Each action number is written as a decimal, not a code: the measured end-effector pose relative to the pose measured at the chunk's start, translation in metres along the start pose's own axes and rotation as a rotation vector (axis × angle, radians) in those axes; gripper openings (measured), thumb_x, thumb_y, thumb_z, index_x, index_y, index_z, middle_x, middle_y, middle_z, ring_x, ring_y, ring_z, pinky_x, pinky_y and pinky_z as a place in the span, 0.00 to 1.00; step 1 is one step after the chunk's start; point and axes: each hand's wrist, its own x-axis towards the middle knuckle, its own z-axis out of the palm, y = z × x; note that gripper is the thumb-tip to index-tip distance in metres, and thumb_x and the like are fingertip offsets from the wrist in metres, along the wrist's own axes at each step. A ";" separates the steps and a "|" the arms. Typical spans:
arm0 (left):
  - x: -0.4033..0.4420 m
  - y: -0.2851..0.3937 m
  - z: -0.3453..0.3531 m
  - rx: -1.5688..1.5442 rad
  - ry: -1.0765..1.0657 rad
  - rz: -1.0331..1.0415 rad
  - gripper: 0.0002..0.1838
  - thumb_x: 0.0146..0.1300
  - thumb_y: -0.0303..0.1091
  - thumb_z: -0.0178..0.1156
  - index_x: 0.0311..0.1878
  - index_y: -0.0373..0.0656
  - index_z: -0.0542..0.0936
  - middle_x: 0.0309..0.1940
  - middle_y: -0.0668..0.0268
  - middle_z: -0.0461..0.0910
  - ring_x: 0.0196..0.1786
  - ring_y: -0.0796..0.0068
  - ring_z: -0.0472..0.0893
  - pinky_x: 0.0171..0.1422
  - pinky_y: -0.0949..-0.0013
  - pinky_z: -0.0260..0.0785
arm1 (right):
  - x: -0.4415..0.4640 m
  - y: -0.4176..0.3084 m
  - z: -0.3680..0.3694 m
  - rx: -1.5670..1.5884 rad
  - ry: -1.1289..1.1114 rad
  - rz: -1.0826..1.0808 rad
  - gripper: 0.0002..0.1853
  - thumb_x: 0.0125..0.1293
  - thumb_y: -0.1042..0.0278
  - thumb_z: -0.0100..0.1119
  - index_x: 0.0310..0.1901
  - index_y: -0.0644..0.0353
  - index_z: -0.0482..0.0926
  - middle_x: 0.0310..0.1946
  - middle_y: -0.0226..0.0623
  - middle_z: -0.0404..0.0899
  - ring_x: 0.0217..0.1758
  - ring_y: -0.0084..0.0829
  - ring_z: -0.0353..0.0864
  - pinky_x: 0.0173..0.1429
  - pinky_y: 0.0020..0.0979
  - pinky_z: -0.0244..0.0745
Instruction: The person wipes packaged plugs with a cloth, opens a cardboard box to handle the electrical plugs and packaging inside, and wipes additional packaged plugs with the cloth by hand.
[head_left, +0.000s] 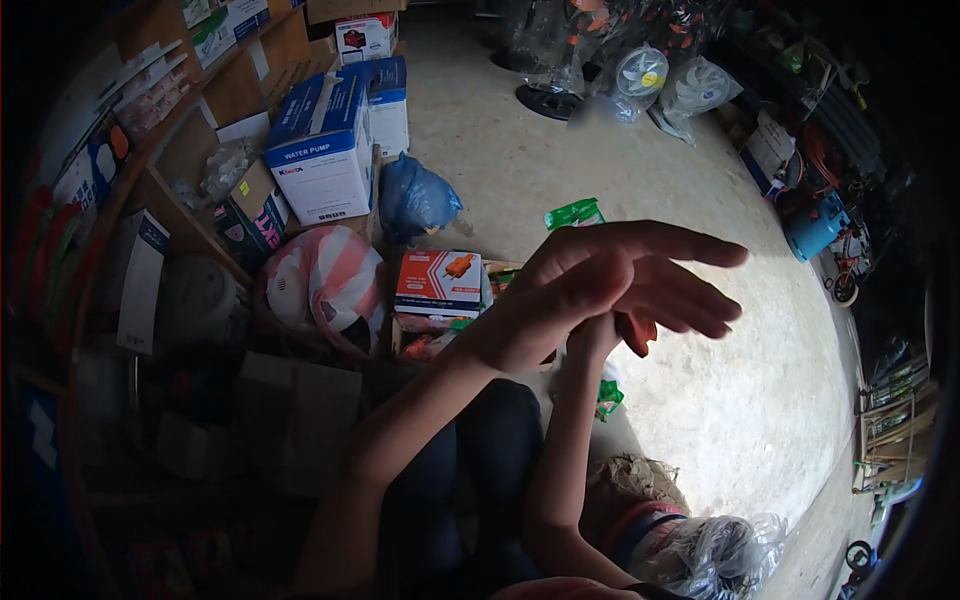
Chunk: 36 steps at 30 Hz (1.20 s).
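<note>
My left hand [590, 275] is raised in the middle of the view, its fingers stretched out to the right with nothing in them. Below and partly behind it is my right hand [594, 335], mostly covered by the left. Closed fingers of the right hand hold a small red-orange object [638, 334], whose kind I cannot make out. An orange and white box [438, 283] with a picture of an orange tool lies left of my hands. Green packets [573, 214] lie on the floor beyond them, and another green packet [608, 396] is below my right hand.
Shelves with boxes line the left side. A water pump box [318, 165], a blue plastic bag [417, 198] and a red-striped bag [325, 285] stand nearby. Wrapped fans [640, 75] are at the back. A blue gas cylinder [818, 228] stands right. Clear plastic wrapping [715, 550] lies bottom right.
</note>
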 end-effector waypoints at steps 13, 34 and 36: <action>-0.060 -0.119 -0.098 -0.128 0.842 -0.486 0.25 0.50 0.35 0.63 0.48 0.36 0.67 0.37 0.61 0.76 0.36 0.75 0.78 0.35 0.74 0.70 | 0.010 0.004 -0.011 0.087 -0.187 0.081 0.15 0.63 0.68 0.43 0.51 0.61 0.64 0.46 0.37 0.70 0.45 0.30 0.74 0.49 0.31 0.71; -0.061 -0.115 -0.102 0.060 0.881 -0.372 0.16 0.53 0.26 0.57 0.47 0.39 0.69 0.39 0.64 0.76 0.41 0.75 0.77 0.43 0.71 0.72 | 0.003 0.005 -0.001 -0.018 -0.237 0.051 0.14 0.59 0.77 0.45 0.48 0.62 0.66 0.40 0.34 0.73 0.41 0.26 0.74 0.45 0.27 0.71; -0.061 -0.122 -0.103 0.224 0.795 -0.340 0.17 0.52 0.26 0.59 0.46 0.38 0.69 0.38 0.64 0.76 0.40 0.76 0.77 0.43 0.72 0.71 | 0.006 0.005 -0.004 0.055 -0.225 0.070 0.13 0.59 0.77 0.45 0.47 0.62 0.67 0.39 0.34 0.73 0.40 0.25 0.74 0.44 0.26 0.71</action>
